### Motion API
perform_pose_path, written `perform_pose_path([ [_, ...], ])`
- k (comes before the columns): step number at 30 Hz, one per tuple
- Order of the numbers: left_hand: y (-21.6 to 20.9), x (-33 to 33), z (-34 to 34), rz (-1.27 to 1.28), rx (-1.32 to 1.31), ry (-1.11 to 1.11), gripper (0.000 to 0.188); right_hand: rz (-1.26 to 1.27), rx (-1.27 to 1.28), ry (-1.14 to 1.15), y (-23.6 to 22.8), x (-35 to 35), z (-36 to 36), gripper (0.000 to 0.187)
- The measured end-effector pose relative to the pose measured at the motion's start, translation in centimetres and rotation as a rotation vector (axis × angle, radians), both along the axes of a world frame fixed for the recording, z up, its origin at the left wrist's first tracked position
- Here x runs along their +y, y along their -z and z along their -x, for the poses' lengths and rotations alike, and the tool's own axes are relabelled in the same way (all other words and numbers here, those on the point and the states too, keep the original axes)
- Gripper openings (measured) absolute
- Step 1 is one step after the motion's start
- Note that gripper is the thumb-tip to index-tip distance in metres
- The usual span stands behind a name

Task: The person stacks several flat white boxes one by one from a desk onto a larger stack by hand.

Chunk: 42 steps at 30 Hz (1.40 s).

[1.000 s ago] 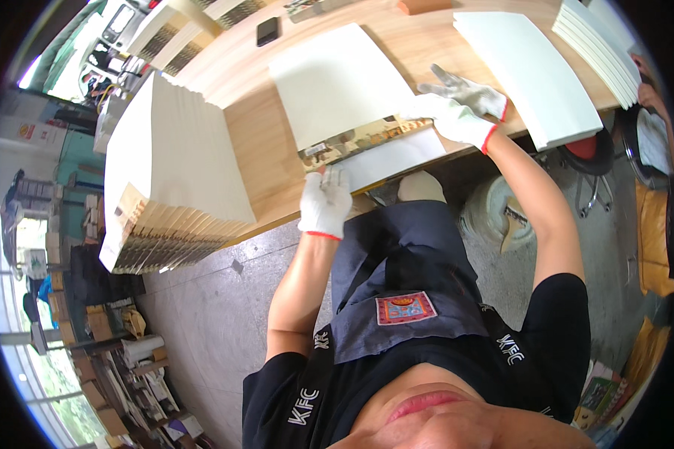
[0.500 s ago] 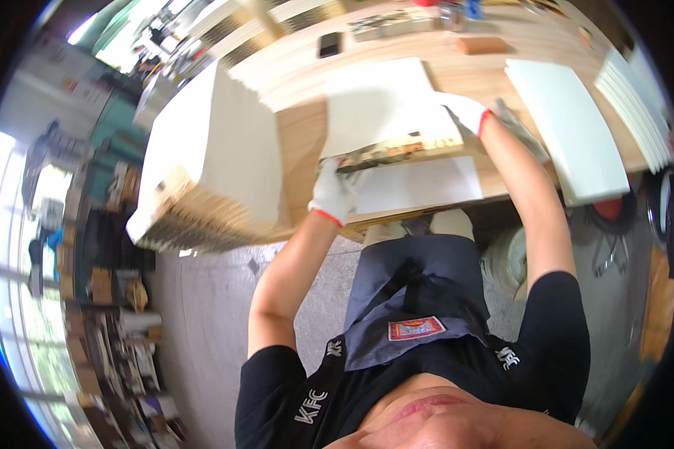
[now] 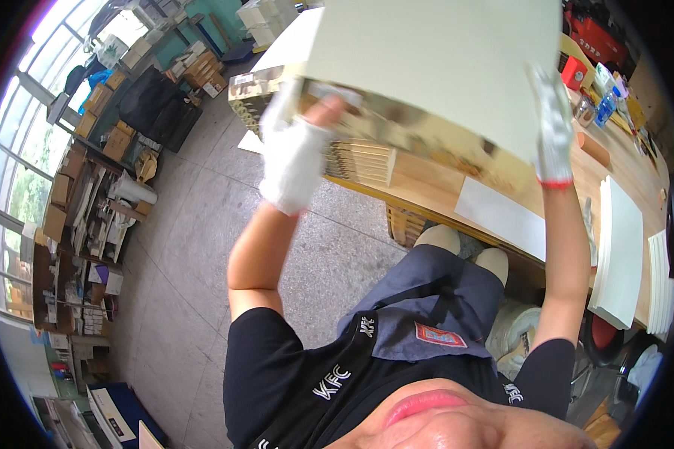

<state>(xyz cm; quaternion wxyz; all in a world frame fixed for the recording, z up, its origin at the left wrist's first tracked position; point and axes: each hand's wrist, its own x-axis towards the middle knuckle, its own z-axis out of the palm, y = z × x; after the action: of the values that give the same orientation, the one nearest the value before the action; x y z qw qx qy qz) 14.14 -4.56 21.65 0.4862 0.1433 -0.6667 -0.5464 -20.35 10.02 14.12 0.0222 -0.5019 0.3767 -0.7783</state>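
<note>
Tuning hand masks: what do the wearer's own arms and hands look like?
Left hand and right hand: white gloves; red cuff edge clear on the right, a sliver on the left. Left thumb looks uncovered. Forearms bare; short black sleeves.

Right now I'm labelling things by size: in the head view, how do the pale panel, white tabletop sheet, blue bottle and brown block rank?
1. Pale panel
2. White tabletop sheet
3. Blue bottle and brown block: too alike to rank
</note>
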Motion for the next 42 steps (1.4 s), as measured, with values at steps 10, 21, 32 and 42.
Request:
perform_pose_path([
  [10,-1.7,-18.1,-7.3,1.015,-0.709,-0.461,0.027,-0.792,0.218,0.455,-8.5,-18.5,-7.7,0.033],
  [21,1.3,-20.8,-7.6,0.749,-0.768,-0.551,0.034,-1.104,0.189,0.302,-6.7,-18.1,-7.2,0.059],
  [32,2.7,-7.8,0.8,0.819,0.106,-0.506,0.057,-0.579,0.173,0.315,3.1,-8.3,-9.2,0.037],
  [42,13.9,25.0,23.7,-0.721,-0.541,1.448,0.058,-1.087,-0.442,0.067,12.0,19.8,-16.5,0.032],
])
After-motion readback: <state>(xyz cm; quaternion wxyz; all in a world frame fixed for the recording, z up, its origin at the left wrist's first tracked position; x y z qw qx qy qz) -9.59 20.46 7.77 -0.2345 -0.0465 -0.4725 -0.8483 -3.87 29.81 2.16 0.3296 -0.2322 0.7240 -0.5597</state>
